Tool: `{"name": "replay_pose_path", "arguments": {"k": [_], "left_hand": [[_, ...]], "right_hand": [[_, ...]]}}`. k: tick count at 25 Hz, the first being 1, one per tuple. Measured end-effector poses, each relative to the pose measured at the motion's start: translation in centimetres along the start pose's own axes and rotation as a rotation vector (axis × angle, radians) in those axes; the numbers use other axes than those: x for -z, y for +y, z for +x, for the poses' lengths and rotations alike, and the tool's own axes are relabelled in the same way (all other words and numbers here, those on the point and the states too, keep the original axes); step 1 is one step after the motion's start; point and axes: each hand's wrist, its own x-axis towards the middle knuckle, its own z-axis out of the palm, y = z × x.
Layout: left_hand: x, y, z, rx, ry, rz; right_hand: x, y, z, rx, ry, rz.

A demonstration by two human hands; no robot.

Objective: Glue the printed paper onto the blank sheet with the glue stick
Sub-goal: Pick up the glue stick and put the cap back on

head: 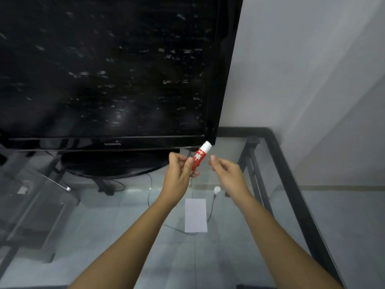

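Head camera: a person's left hand (179, 170) holds a red glue stick (200, 156) above a glass table (291, 205), fingers and thumb clamped around its lower body. The stick tilts up and to the right, its white cap (206, 146) on and pointing toward the lower corner of a dark television (104, 69). The right hand (226, 172) hovers just beside the stick, apart from it, fingers loosely curled and gripping nothing, fingertips near the red barrel. Below and between the two forearms, a small white sheet of paper (195, 215) lies flat on the glass, well apart from the glue stick; whether it is printed or blank cannot be told. A thin cable with a round white end (217, 189) lies just beside the sheet's upper right corner. A pale wall (312, 69) rises at right.
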Motion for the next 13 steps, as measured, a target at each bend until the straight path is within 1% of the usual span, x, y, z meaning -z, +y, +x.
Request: {"name": "replay_pose_path", "arguments": {"k": [2, 6, 8, 10, 11, 12, 13], "left_hand": [[0.5, 1.6, -0.3, -0.055, -0.014, 0.001], [1.2, 3.1, -0.9, -0.114, -0.055, 0.083], [1.6, 3.3, -1.5, -0.151, -0.052, 0.032], [1.8, 3.2, -2.2, -0.164, -0.036, -0.076], [1.8, 3.3, -2.3, -0.131, -0.017, -0.146], [1.9, 3.5, -2.4, -0.052, -0.005, -0.252], [1.9, 3.8, -2.4, 0.081, -0.016, -0.403]], "right_hand": [[-0.4, -1.9, -0.4, 0.022, -0.01, 0.07], [-0.4, -3.2, -0.8, 0.088, 0.012, 0.19], [-0.3, -3.4, -1.1, 0.09, 0.012, 0.27], [-0.1, -3.5, -1.4, 0.099, 0.005, 0.306], [-0.1, -3.6, -1.5, 0.103, 0.0, 0.316], [0.0, -3.7, -1.6, 0.111, -0.005, 0.324], [0.0, -3.8, -1.7, 0.123, -0.016, 0.335]]}}
